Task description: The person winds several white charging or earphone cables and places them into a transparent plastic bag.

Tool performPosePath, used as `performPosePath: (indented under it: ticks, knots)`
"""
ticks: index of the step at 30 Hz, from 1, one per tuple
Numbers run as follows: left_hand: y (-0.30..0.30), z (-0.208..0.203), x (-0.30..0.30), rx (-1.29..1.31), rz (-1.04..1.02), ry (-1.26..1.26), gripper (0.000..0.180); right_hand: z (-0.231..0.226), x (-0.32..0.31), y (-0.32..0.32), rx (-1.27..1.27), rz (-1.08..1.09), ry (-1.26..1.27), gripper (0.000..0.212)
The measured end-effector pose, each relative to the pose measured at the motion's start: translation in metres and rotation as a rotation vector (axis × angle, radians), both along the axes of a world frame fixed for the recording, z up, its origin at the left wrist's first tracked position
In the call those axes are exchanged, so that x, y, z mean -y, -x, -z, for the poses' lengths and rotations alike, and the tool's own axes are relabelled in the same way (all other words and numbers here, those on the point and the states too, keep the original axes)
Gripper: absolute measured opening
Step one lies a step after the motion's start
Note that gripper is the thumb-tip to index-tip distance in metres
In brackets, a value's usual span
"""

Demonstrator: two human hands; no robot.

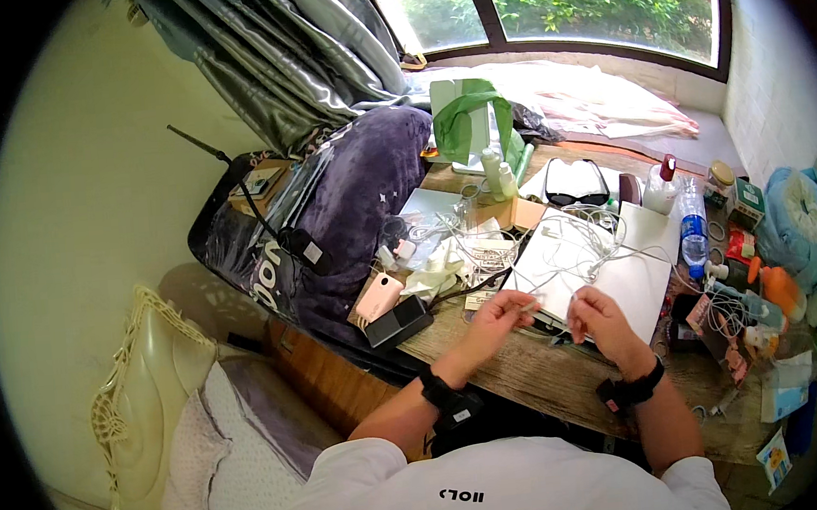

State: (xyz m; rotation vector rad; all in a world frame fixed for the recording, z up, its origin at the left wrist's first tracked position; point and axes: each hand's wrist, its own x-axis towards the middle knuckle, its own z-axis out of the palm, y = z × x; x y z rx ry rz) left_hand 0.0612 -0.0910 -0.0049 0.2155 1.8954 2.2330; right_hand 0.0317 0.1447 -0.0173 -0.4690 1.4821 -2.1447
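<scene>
A tangle of thin white cable lies loosely over white sheets or a white folder on the wooden table. Over the near edge of that white surface, my left hand pinches a strand of the white cable between thumb and fingertips. To its right, my right hand has its fingers curled in and pressed together; what it grips, if anything, is too small to make out. The two hands are a short way apart. Each wrist wears a black strap with a small box.
Left on the table are a black box, a pink power bank and crumpled pale cloth. Sunglasses lie behind the cable. A water bottle, an orange bottle and a blue bag crowd the right.
</scene>
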Motion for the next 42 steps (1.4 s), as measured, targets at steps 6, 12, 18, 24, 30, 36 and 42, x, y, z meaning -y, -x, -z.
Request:
performPosePath:
  ticks: [6, 12, 18, 24, 30, 36, 42]
  knots:
    - [-0.009, -0.024, -0.032, -0.463, 0.239, 0.419, 0.037, -0.007, 0.013, -0.013, -0.001, -0.068, -0.046, 0.026]
    - [0.008, -0.05, -0.006, -0.541, 0.131, 0.717, 0.031, 0.0, 0.011, -0.011, 0.136, 0.087, 0.109, 0.026]
    - [0.112, -0.045, 0.112, -0.411, -0.431, 0.432, 0.027, 0.008, 0.007, -0.003, 0.197, 0.019, 0.192, 0.021]
    - [0.159, -0.025, 0.16, -0.174, -0.446, 0.967, 0.026, 0.017, -0.004, 0.007, 0.298, -0.001, 0.313, 0.02]
    - [0.172, 0.002, 0.163, -0.119, -0.734, 0.725, 0.026, 0.014, -0.003, 0.006, 0.366, -0.013, 0.342, 0.021]
    - [0.166, -0.001, 0.155, 0.374, -0.628, 0.331, 0.026, 0.012, -0.003, 0.006, 0.359, -0.019, 0.348, 0.021]
    - [0.162, -0.015, 0.147, 0.301, -0.121, 0.808, 0.022, 0.015, -0.005, 0.007, 0.373, -0.018, 0.35, 0.022]
